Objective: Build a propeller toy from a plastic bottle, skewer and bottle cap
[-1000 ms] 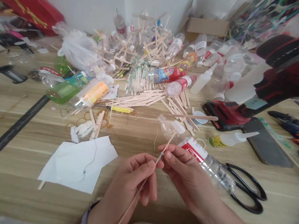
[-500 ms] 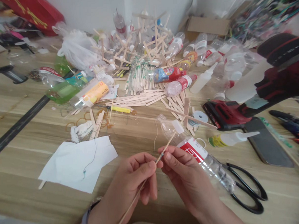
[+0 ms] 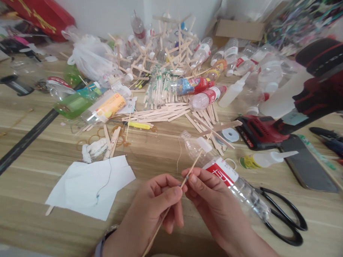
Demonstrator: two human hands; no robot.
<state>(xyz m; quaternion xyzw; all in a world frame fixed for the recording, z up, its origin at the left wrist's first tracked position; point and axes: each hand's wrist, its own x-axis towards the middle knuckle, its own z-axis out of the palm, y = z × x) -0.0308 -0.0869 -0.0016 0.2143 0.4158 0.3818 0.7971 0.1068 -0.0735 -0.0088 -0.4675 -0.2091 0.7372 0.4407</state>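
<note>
1. Currently, the left hand pinches a thin wooden stick between thumb and fingers.
2. The right hand grasps it just beside, fingertips at a small bluish binding.
3. The stick slants over the table, near a red-labelled bottle.
4. White paper lies beyond the left wrist.

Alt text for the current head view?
Left hand and right hand hold a thin stick above a wooden table. A red-labelled bottle and scissors lie to the right, white paper to the left; craft sticks and more bottles are heaped behind.
</note>
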